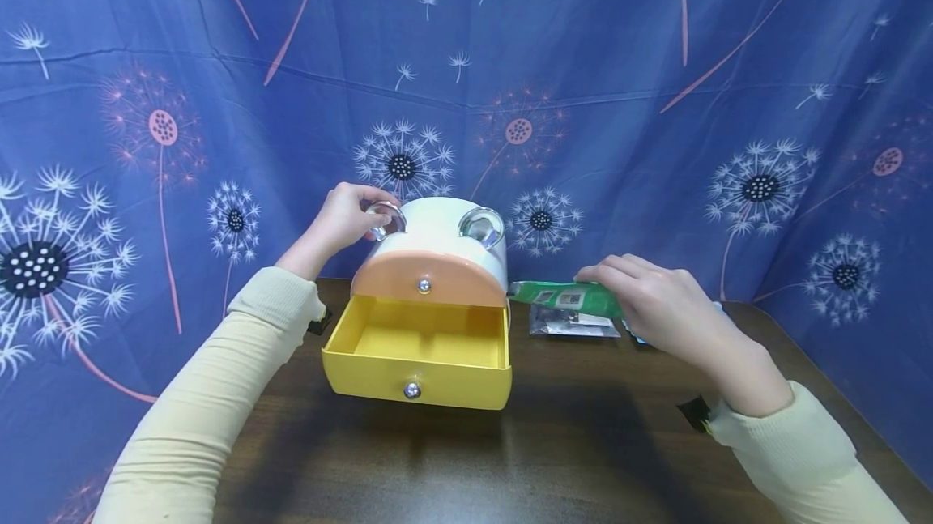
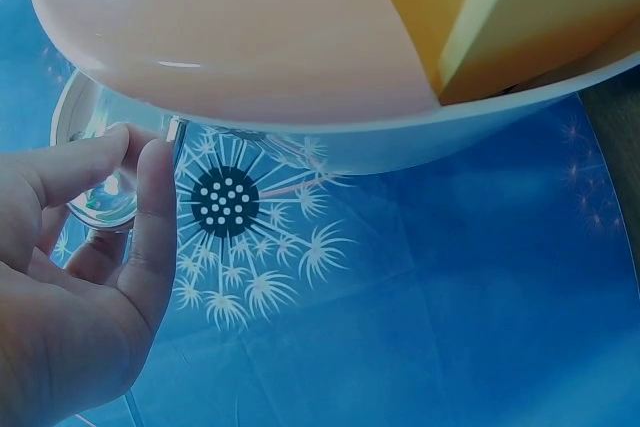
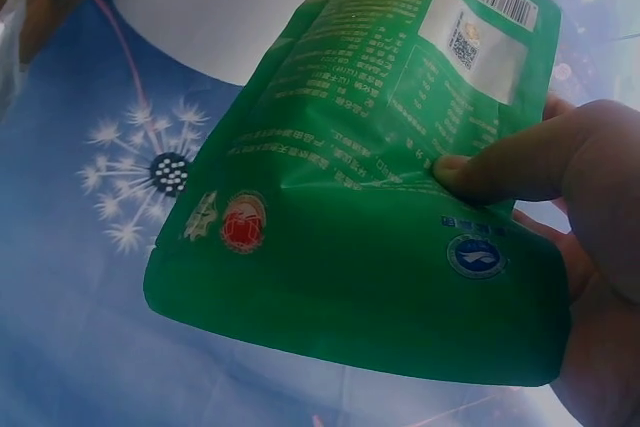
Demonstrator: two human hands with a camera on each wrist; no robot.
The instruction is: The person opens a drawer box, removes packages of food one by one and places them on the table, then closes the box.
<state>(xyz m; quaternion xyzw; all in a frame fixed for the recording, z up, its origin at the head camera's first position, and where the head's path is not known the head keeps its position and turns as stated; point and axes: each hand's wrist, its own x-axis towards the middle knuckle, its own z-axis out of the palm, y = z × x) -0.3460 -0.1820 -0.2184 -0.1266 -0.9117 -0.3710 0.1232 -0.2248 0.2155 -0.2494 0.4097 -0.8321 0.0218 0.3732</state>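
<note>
A small desktop drawer box (image 1: pixel 435 224) has a white rounded body and two round, silver-rimmed eye-like pieces on top. Its peach upper drawer (image 1: pixel 386 273) is in place, while the yellow lower drawer (image 1: pixel 466 382) is pulled out with nothing in it. At the left eye-like piece (image 2: pixel 92 117), my left hand (image 1: pixel 344 220) grips the rim between thumb and fingers. My right hand (image 1: pixel 659 305) pinches a green printed pouch (image 3: pixel 330 147) beside the box's right side. Barcode, small print and round logos show on the pouch in the right wrist view.
Behind the pouch, a clear plastic packet (image 1: pixel 564 323) lies on the dark wooden table (image 1: pixel 583 459). Part of a light blue item shows beside it under my right hand. Black tape patches (image 1: pixel 696 411) mark the table. A blue dandelion-print curtain (image 1: pixel 619 143) hangs close behind.
</note>
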